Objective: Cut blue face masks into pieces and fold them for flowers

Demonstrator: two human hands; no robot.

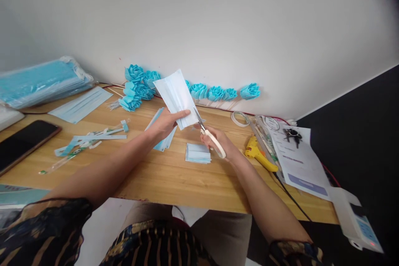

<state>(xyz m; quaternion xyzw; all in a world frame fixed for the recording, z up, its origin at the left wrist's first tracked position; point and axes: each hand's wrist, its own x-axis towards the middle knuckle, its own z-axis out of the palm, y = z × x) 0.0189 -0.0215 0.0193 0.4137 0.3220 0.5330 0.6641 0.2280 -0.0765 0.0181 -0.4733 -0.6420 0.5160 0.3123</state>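
Note:
My left hand (pixel 168 124) pinches a pale blue face mask (pixel 175 91) near its lower edge, thumb on top, and holds it tilted above the table. In my right hand (pixel 220 139) is a pair of white-handled scissors (pixel 216 143), with the blades pointing up and left at the mask's right edge. Whether the blades have cut into it I cannot tell. Below the scissors lies a small stack of cut mask pieces (pixel 198 153). More light blue mask pieces (pixel 165 140) lie partly hidden under my left hand.
Blue flowers (pixel 134 87) on sticks line the wall. At left are a bag of masks (pixel 43 81), a flat mask (pixel 80 104), cut strips (pixel 99 137) and a phone (pixel 26 143). At right are a tape roll (pixel 240 119), a yellow glue gun (pixel 260 153), papers with keys (pixel 293 136) and a power strip (pixel 357 218).

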